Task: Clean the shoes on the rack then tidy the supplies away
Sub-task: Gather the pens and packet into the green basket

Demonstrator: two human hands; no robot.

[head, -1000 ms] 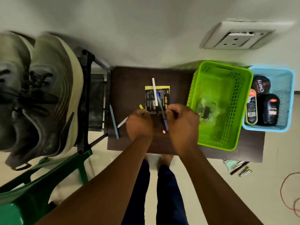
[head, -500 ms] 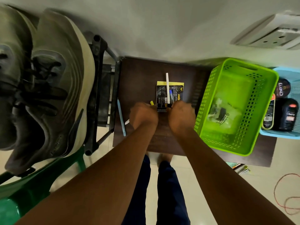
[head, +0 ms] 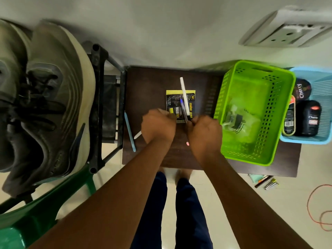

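Over table (head: 147, 83), fingers (head: 192, 121) pinching pens (head: 184, 97).

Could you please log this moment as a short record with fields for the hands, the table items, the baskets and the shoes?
left hand: left hand curled, near the black and yellow packet; what it grips is hidden
right hand: right hand grips pens; a white pen sticks out over the packet
table: dark table; a light blue pen lies by its left edge
green basket: green basket holds a clear plastic bag
blue basket: blue basket holds polish containers
shoes: grey shoes on the black rack, left of the table
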